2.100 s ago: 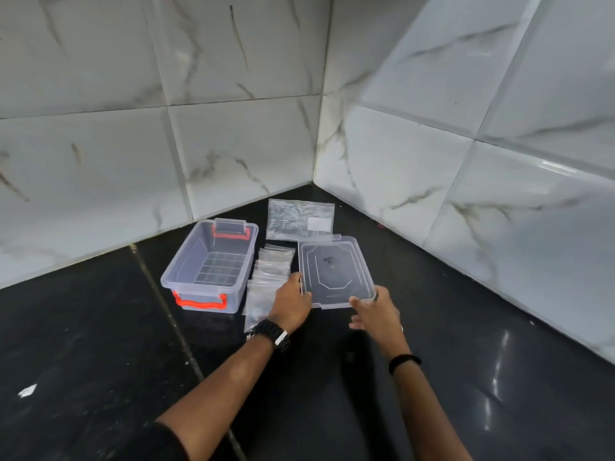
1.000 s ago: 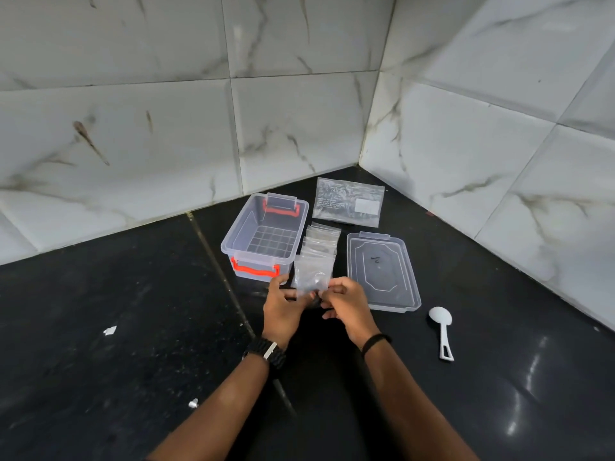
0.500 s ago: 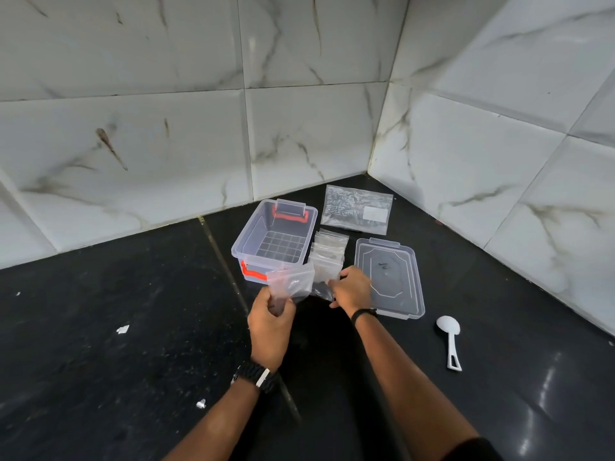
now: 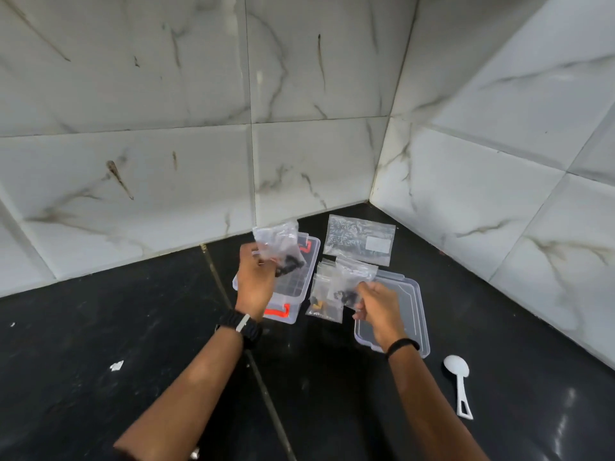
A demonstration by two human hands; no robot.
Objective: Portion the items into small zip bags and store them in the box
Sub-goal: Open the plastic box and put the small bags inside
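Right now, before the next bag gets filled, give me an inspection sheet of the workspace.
Surface: black stone floor, glossy, with small white flecks.
Job's things: clear box with orange latches stands open; its lid lies flat to the right; a stack of small zip bags lies between them; a large clear bag lies behind, near the corner.
Clutter: white spoon lies to the right, apart from the lid.
Grip: left hand holds a small bag with dark pieces over the box; right hand pinches another small bag above the stack.
Cables: nothing seen.
Surroundings: white marble-look tiled walls meeting in a corner.
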